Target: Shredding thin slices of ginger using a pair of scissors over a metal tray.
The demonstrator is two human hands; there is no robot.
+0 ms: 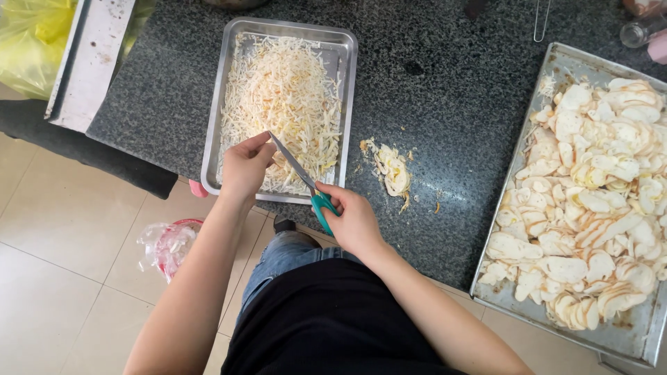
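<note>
The right hand (pixel 354 221) is closed around the teal handles of a pair of scissors (pixel 306 182), and the metal blades point up and to the left, over the near edge of a small steel tray (pixel 347 76). The left hand (pixel 244 167) is just beside the blade tips, with its fingers curled together as if pinching something small; what it holds I cannot tell, because the fingers hide it. The small tray is filled with thin pale shreds (pixel 285 90), white and light yellow, spread over almost all of its bottom. The tray stands on a dark speckled stone counter (pixel 445 104), close to its front edge. To the right of the tray, a small heap of pale slices (pixel 392 170) lies directly on the counter, near the right hand but not touching it. Further right there is a large steel tray (pixel 636 340), well apart from the small one, covered with many flat whitish slices (pixel 590 201) with orange tones. On the floor below the left arm is 1 crumpled plastic bag (pixel 167 244).
</note>
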